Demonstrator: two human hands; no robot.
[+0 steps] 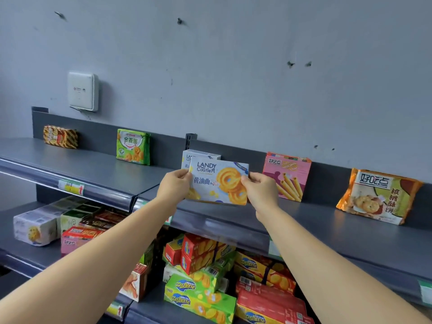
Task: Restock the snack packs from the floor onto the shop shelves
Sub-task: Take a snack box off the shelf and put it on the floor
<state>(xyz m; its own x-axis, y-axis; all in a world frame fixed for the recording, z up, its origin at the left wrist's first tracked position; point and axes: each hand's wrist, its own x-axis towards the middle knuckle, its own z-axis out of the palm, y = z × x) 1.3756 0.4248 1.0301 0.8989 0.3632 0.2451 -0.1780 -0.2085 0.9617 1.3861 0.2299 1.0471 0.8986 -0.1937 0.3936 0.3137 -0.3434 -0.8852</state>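
- A grey wall (233, 66) with scuffs and small holes filled the upper half of the view.
- The dark top shelf (93, 167) ran across below it, with only a few packs along its back panel, well apart from one another.
- The lower shelves (14, 249) were crowded: green Zecheese boxes (198, 298) lay stacked flat, with red boxes (201, 251) piled just behind them.
- An orange-edged biscuit bag (378, 197) leaned against the back panel at the far right.
- A pink wafer-roll box (286, 176) stood upright to the left of that bag.
- The Landy Castle box (217, 183) was held face-out over the top shelf, slightly tilted. Whether its lower edge touched the shelf could not be told.
- The left hand (174, 185) pinched the box's left edge, thumb on the front.
- The right hand (259, 190) pinched its right edge the same way.
- A green cookie pack (133, 147) stood upright further left.
- A white wall unit (82, 91) was mounted above the shelf's left end.
- A brown striped pack (60, 136) sat at the far left.
- A second Landy Castle box (201, 155) stood against the back panel, just behind the held one and largely hidden by it.
- A price tag (71, 187) sat in the top shelf's front rail.
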